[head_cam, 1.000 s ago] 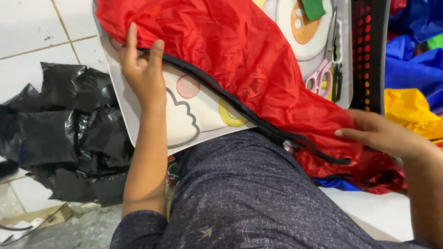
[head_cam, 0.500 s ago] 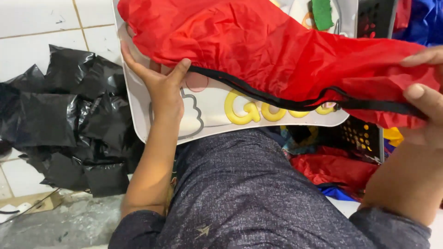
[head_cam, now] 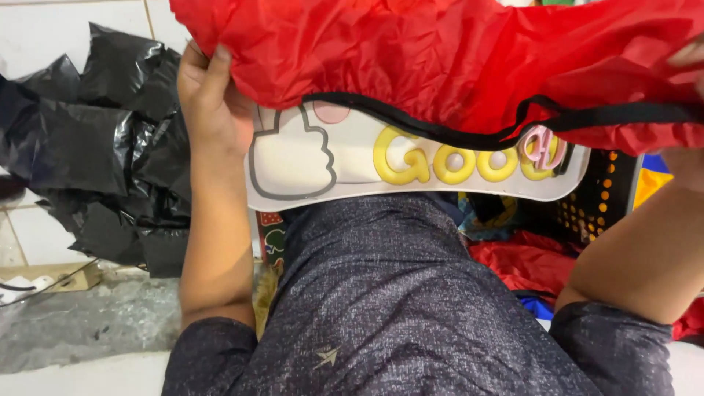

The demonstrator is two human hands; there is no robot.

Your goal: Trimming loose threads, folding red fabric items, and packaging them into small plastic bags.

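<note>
**Red fabric stretched over a white sign board**

A crinkled red nylon cover with black trim [head_cam: 455, 59] fills the upper frame, draped over a white plastic board with yellow raised letters [head_cam: 352, 165]. The left hand [head_cam: 209, 99] grips the cover's upper-left edge; the right hand [head_cam: 689, 55], at the right edge, is mostly hidden, its grip unclear. Crumpled black plastic bags [head_cam: 88, 139] lie left.
</note>
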